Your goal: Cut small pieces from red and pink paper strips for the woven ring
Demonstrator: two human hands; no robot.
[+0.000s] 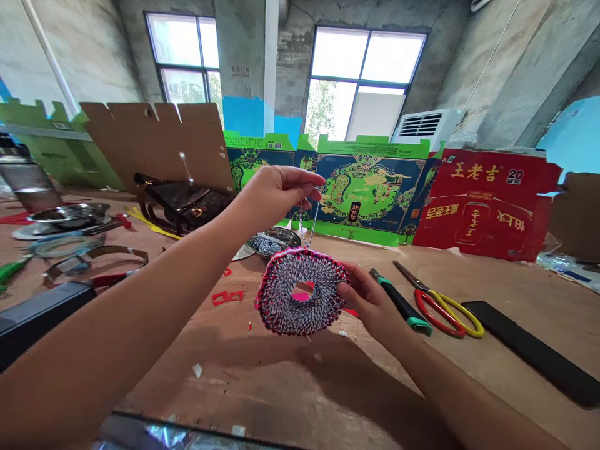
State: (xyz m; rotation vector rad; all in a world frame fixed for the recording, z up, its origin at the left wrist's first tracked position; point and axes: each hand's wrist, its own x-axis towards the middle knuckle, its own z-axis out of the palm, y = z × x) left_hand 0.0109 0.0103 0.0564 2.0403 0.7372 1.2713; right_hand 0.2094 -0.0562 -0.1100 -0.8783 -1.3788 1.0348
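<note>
A ring of black-and-white knitted yarn (285, 300) with a pink-red edge and a hole in its middle hangs above the table. My right hand (368, 300) pinches its right rim between thumb and fingers. Above it, my left hand (288, 190) is closed on a twisted black-and-white cord (307, 228) that runs down to the top of the ring. Behind the ring stands a metal bowl (276, 240) with similar patterned material inside; the ring partly hides it.
To the right lie a black-and-green utility knife (400, 303), scissors (440, 306) with red and yellow handles, and a long black case (534, 353). Red scraps (227, 297) dot the table. A dark handbag (187, 203), another metal bowl (70, 215) and headbands stand left; cardboard boxes (370, 187) line the back.
</note>
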